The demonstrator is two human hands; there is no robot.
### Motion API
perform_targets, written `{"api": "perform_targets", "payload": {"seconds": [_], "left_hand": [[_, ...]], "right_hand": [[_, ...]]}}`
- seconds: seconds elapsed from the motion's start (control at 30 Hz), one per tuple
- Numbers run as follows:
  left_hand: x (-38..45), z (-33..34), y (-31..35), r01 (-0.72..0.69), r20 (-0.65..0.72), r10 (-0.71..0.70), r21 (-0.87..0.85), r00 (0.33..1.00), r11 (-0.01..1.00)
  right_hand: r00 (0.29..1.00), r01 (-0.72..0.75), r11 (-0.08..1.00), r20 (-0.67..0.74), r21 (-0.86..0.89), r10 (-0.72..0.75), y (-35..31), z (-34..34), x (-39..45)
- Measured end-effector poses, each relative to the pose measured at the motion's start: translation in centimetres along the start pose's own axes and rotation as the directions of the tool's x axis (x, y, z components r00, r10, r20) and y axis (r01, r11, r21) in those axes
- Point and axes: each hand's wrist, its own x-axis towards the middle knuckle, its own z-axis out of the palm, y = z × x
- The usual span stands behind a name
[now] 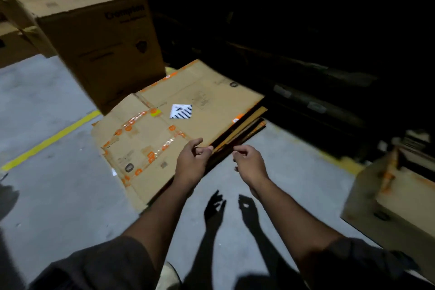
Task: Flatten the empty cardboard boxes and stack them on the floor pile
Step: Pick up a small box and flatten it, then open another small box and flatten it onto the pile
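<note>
A person's two bare forearms reach forward over a grey concrete floor [58, 195] toward a pile of flattened cardboard [179, 110] lying at the centre of the frame. The left hand [191, 160] hovers at the pile's near edge, at about 6 o'clock from the white, black-striped label [180, 111] stuck on the top sheet; its fingers are loosely curled and seem to hold nothing, though whether the fingertips touch the cardboard edge cannot be told. The right hand [249, 162] hangs just beside it, at 3 o'clock from the left, over bare floor and apart from the pile, thumb and fingers drawn close together around nothing visible. Both hands cast sharp shadows on the floor below. The top sheet carries strips of orange-marked tape [150, 155], and several more flattened layers show at the pile's right edge [244, 129]. At 11 o'clock from the pile stands a tall, still-assembled cardboard box [98, 37] with dark printed lettering on its side, touching or just beside the pile's far corner. A yellow floor line [51, 139] runs diagonally at 9 o'clock from the pile. At 4 o'clock, near the frame's right edge, sits another worn carton [395, 200] with orange stains. The background beyond is too dark to read
</note>
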Motion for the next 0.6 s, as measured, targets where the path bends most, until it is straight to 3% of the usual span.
{"api": "perform_targets", "payload": {"seconds": [0.33, 0.6], "left_hand": [[-15.0, 11.6, 6.4, -0.031, 0.287, 0.061, -0.110, 0.956, 0.994], [-24.9, 23.3, 13.2, -0.136, 0.513, 0.189, -0.140, 0.837, 0.981]], "right_hand": [[0.974, 0.085, 0.987, -0.221, 0.135, -0.053, 0.1, -17.8, -13.4], [0.850, 0.162, 0.965, -0.527, 0.206, -0.030, 2.6, -32.4, -22.4]]}}
